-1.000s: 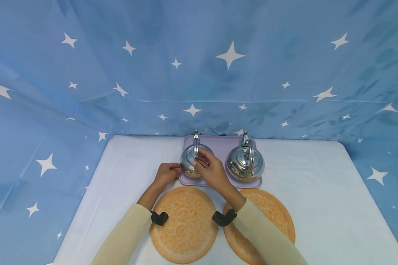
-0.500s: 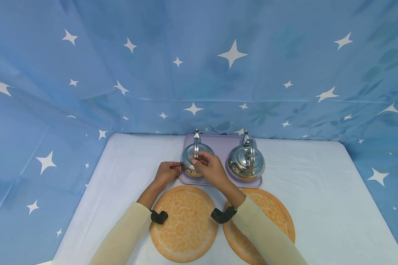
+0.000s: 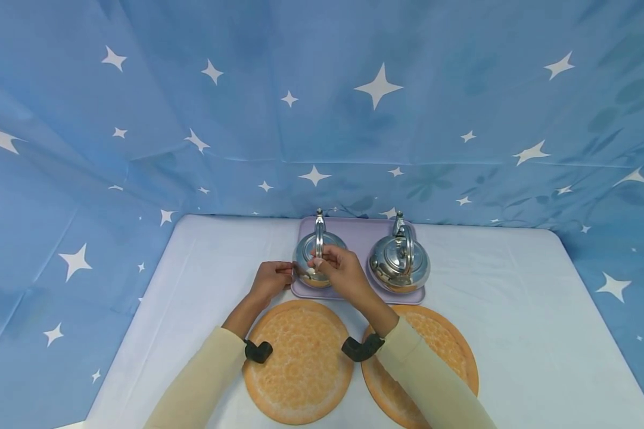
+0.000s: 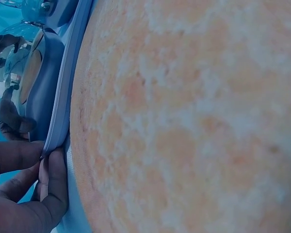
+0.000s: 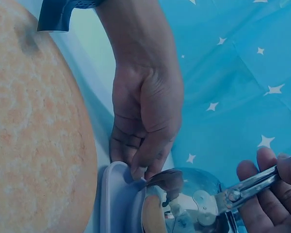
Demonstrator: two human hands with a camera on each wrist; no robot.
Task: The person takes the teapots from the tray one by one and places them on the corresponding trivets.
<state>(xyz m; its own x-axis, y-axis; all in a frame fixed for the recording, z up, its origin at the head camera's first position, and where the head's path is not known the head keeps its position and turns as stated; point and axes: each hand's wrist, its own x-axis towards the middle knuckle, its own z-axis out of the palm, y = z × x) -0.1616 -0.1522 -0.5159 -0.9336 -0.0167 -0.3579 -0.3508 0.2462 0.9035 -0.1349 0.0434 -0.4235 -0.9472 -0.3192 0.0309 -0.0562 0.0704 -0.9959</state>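
At the tray rim [image 4: 65,80], only wrist views show the left hand [image 5: 148,114] pinching; the right hand [image 3: 344,274] grips a kettle handle [image 5: 252,186].

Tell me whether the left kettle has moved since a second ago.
No: judged against the left round mat in the head view, the left kettle shows no visible shift.

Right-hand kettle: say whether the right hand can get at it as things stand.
Likely yes, once freed: the right hand is near the right-hand kettle with nothing between them, but its fingers are round the handle of the left-hand kettle.
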